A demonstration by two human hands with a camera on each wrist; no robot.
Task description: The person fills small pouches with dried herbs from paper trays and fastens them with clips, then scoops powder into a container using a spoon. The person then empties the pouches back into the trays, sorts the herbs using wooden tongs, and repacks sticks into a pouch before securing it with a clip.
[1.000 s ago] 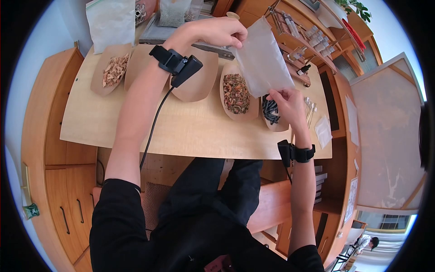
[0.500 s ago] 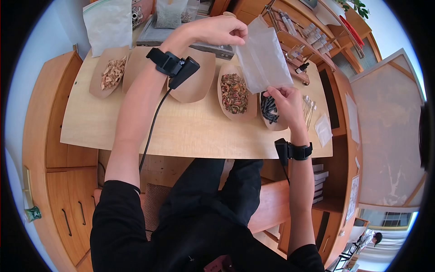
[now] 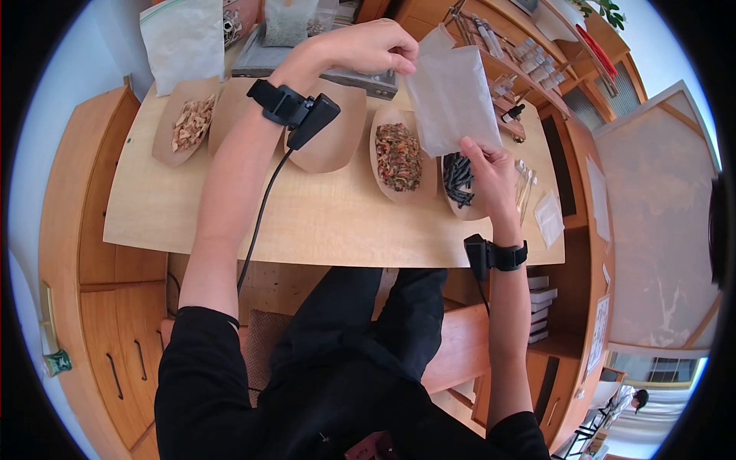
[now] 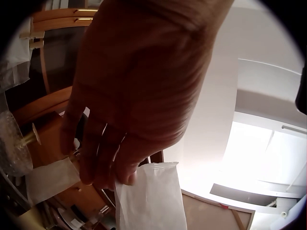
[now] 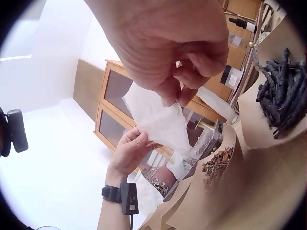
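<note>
Between my two hands a thin white pouch (image 3: 458,103) is stretched above the table; it looks flat and partly see-through. My left hand (image 3: 368,50) pinches its upper left corner between thumb and fingers. At the lower right edge, my right hand (image 3: 493,180) pinches the pouch, thumb on the near face. In the left wrist view the pouch (image 4: 152,201) hangs from the left fingertips. Below the right hand, a paper tray of black, finger-length sticks (image 3: 458,180) is partly covered. Left of it stands a tray of mixed red, green and brown dried flakes (image 3: 399,157).
Pale wood-like slices (image 3: 193,123) fill a paper tray at the far left, with more paper trays (image 3: 326,138) under the left forearm. A large white bag (image 3: 184,46) stands behind. A wooden rack (image 3: 506,65) of small bottles stands back right; a small white packet (image 3: 548,220) lies near the right edge.
The pouch first tilts back and dips, then turns its flat face toward me again. Both hands keep hold of it; the right thumb now lies farther over its face.
</note>
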